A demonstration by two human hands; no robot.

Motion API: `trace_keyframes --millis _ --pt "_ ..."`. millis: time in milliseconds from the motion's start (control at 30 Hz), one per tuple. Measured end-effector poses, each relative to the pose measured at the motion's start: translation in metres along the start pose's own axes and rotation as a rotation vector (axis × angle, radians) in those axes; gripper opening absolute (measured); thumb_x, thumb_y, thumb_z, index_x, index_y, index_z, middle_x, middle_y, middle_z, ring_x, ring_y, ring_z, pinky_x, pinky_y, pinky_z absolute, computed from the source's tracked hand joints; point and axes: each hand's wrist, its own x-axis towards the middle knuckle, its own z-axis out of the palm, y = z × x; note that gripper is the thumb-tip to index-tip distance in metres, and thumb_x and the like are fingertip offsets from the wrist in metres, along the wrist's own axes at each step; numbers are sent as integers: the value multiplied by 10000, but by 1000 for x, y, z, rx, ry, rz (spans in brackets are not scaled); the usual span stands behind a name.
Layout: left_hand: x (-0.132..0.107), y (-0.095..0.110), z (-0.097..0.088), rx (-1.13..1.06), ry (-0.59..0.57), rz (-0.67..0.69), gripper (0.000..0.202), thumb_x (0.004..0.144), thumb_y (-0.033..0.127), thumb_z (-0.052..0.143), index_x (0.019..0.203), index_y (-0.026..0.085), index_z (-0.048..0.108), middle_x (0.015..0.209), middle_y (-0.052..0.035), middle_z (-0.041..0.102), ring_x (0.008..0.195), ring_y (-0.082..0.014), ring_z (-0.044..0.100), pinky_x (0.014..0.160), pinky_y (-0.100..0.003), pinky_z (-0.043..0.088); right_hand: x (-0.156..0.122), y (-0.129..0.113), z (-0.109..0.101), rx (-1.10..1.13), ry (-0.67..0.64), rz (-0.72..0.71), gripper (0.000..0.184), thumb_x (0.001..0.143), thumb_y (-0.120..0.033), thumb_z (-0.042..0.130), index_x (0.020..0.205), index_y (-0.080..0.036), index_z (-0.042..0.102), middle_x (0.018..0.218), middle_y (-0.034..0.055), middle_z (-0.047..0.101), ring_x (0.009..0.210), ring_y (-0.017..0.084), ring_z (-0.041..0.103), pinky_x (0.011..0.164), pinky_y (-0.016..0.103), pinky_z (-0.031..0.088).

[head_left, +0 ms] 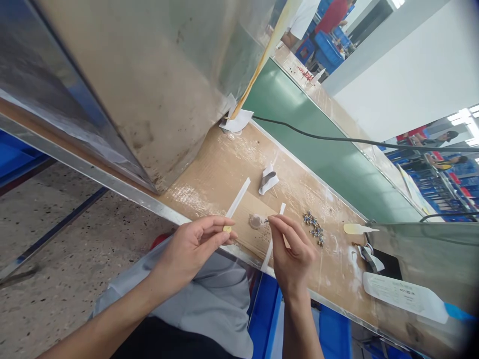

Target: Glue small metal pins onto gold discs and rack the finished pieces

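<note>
My left hand [200, 239] pinches a small round yellow piece [227, 229] between thumb and fingers, just above the bench's front edge. With thumb and index fingertip together, my right hand [294, 244] grips a tiny dark metallic part [266, 221]. That part is at the right side of a small round pale dish [256, 221], and I cannot tell whether they touch. The dish lies on a cardboard piece [247, 207] with white tape strips [238, 197] at its sides. To the right of my right hand, several small shiny metal parts [314, 228] lie in a loose heap.
A yellowish nozzle bottle [355, 229] and a large white bottle [404, 297] with a blue cap lie at the right. Folded white paper [268, 179] rests behind the dish. A black cable [318, 135] crosses the green divider [299, 109]. Blue bins [265, 309] stand below. People work beyond.
</note>
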Motion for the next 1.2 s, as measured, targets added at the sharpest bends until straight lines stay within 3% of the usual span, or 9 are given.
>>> trace_keyframes --millis 233,367,867,1033,1200 --pt "-2 -1 -2 18 -11 -12 354 1066 501 814 1362 308 824 1191 -55 920 1153 -284 881 1077 -409 700 1 -3 -3 -21 36 -37 234 1108 -132 711 1163 -304 861 1175 31 846 1065 224 821 948 361 647" --pt "-3 -2 -2 25 -6 -21 375 1058 496 823 1383 308 818 1214 -62 914 1180 -297 874 1098 -434 695 -1 -3 -4 -43 86 12 200 1104 -160 729 1160 -298 863 1138 36 842 1033 227 819 922 370 647" --pt "-1 -3 -1 30 -9 -21 390 1056 498 828 1387 292 810 1228 -79 906 1172 -302 870 1107 -466 687 -1 -2 -1 -61 84 54 189 1126 -232 692 1122 -283 874 1108 50 843 1012 238 818 883 373 650" --pt "-1 -6 -2 33 -5 -34 392 1051 502 837 1388 304 812 1243 -69 905 1179 -289 869 1099 -433 689 -1 1 0 -40 72 73 188 1125 -222 699 1126 -279 878 1122 49 843 1023 229 816 894 370 640" --pt "-6 -4 4 48 2 -31 380 1039 494 847 1367 304 821 1194 -53 918 1173 -285 874 1070 -402 691 -4 -8 -9 11 167 84 143 1092 -201 765 1132 -274 881 1113 55 841 1023 238 817 907 381 653"
